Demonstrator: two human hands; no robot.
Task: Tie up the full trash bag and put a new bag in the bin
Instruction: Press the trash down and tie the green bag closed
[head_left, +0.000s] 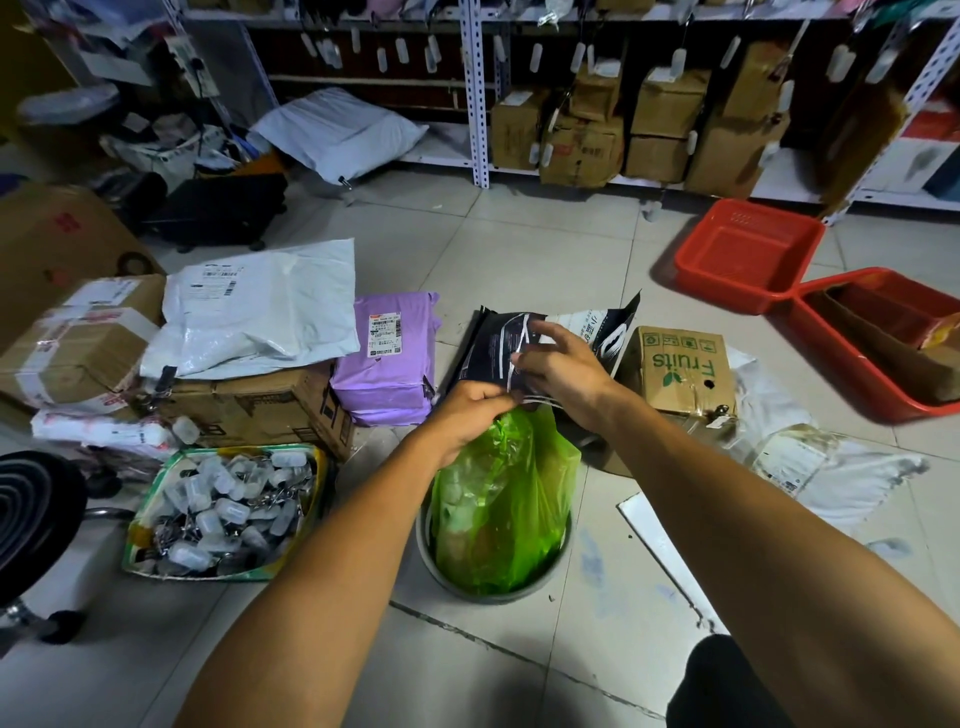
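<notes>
In a parcel-strewn storeroom, we stand over a green trash bag (501, 499) that sits upright in a round grey bin (558, 569) on the tiled floor (519, 249). Our left hand (467, 415) is clenched on the gathered neck of the bag. Our right hand (558, 366), fingers half curled, pinches thin white strands just above it; whether those strands belong to the bag or to the black mailer (493, 343) lying behind it, we cannot tell.

The bag's long axis runs vertically, base down in the bin and mouth pointing up and away from us, toward the mailer and the Fruits carton (680, 369).

We judge the knot not yet made. The film looks thin and stretched over bulky contents, so a hard tug could tear the neck or split the side. A loose hold could let the gathered mouth spring open. Lifting before the knot is tight could spill rubbish, and the bin could tip toward the tray of clips (221, 512).
</notes>
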